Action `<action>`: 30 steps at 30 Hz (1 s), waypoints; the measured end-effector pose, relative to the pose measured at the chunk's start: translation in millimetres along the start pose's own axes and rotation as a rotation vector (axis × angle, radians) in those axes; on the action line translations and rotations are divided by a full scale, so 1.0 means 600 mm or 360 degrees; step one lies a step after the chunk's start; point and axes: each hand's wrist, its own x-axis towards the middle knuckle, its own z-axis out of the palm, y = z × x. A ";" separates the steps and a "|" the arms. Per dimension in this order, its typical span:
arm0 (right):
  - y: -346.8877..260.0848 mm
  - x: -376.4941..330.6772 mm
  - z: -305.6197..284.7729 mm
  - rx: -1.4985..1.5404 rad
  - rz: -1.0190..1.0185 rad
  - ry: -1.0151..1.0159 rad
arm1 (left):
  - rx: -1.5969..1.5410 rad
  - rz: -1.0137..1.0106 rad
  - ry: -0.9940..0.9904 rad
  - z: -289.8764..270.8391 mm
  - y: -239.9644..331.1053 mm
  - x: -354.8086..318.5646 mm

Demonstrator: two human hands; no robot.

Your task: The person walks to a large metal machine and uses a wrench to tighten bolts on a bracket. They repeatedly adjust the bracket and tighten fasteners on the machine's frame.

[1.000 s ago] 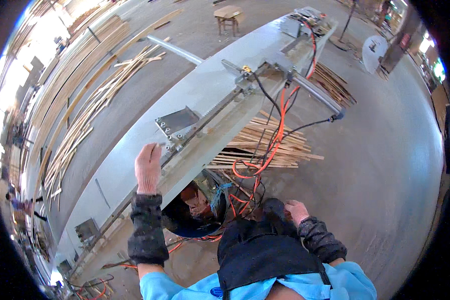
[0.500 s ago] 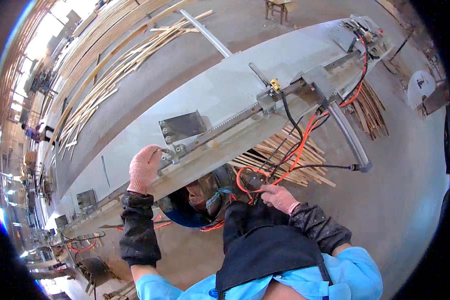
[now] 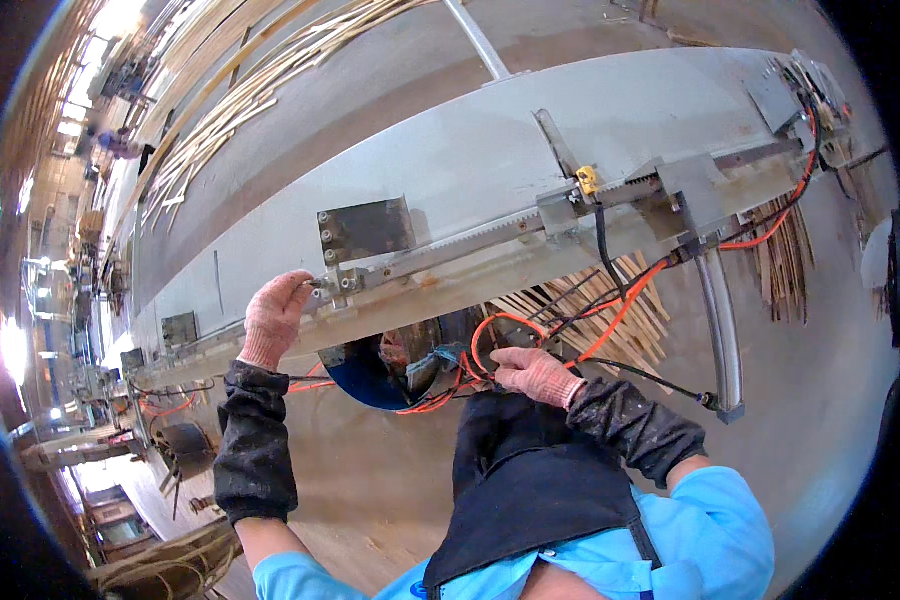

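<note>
Steel runs the whole length of the long grey machine table point(image 3: 490, 160), and at its near edge, left of the middle, the left hand point(image 3: 273, 318) in a pink knit glove is closed around a small bolted bracket point(image 3: 338, 282) just below a dark metal plate point(image 3: 365, 230). That bracket looks rigid and fixed to the toothed rail point(image 3: 470, 238), so it should take a firm pull or push without giving; the glove ought to grip it well, though its corners look sharp. Under the table's edge, near the middle, sits a blue round housing point(image 3: 365, 375) with orange hoses point(image 3: 490, 340) looping about it. The right hand point(image 3: 535, 373), also gloved, lies over those hoses and black cables, fingers curled; whether it actually grips one I cannot tell. The hoses look light, bendy and easily snagged, best taken along a straight run, not at a fitting. Rightward, a curved metal pipe point(image 3: 722, 320) hangs from the table's edge, and loose wooden strips point(image 3: 610, 310) lie on the floor beneath. Room is tight below the edge, open on the floor to the right.
</note>
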 end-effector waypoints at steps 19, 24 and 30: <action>-0.347 0.340 0.091 -0.1254 -0.1429 0.1181 | 0.0385 -0.0108 0.0294 0.021 -0.019 -0.007; -0.384 0.390 0.044 -0.1491 -0.0276 0.0895 | 0.0345 -0.0079 0.0419 0.035 -0.025 -0.017; -0.319 0.447 -0.019 -0.1560 -0.0149 0.0674 | 0.0422 -0.0107 0.0459 0.036 -0.023 -0.019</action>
